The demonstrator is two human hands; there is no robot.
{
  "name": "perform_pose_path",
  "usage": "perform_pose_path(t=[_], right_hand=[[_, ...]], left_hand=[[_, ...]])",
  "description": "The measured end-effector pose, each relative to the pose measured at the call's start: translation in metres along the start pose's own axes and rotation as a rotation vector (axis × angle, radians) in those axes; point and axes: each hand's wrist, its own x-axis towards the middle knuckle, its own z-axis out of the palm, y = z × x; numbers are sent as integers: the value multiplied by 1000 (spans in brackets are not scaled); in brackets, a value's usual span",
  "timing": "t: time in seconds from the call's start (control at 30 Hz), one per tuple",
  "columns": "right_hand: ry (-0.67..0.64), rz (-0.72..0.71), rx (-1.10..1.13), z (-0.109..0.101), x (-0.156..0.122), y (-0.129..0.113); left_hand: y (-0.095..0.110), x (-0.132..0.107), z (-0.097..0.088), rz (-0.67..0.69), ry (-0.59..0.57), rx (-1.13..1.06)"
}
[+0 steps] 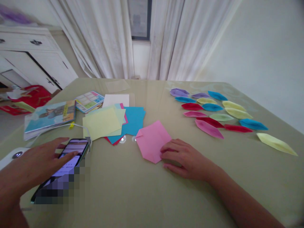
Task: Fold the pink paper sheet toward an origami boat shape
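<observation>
My left hand (pixel 35 164) hovers over a phone (pixel 64 167) lying at the table's front left, fingers stretched out and a fingertip on its lit screen. My right hand (pixel 185 158) rests on the table with its fingers bent, the fingertips pressing the right edge of a partly folded pink paper (pixel 152 139). A loose pile of coloured paper sheets (pixel 114 122), yellow, blue, pink and white, lies just behind the pink paper.
Several folded paper boats (pixel 213 114) in purple, blue, red, pink, green and yellow lie in rows at the right. Books and booklets (pixel 51 115) sit at the left edge. A white cabinet (pixel 30 53) and curtains (pixel 111 38) stand behind the table (pixel 133 190).
</observation>
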Motion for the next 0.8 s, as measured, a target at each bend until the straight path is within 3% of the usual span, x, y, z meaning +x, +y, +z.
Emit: perform_pose_path(t=[0.13,0.4,0.8], right_hand=[[1,4,2,1,0,1],[-3,10,7,-1,0,-1],[1,9,16,-2,2,-1]], left_hand=[[-9,-5,0,-13,-88,5],[-21,-10,5,-13,-101,-47],[-2,-16,-9,-30,-138,-86]])
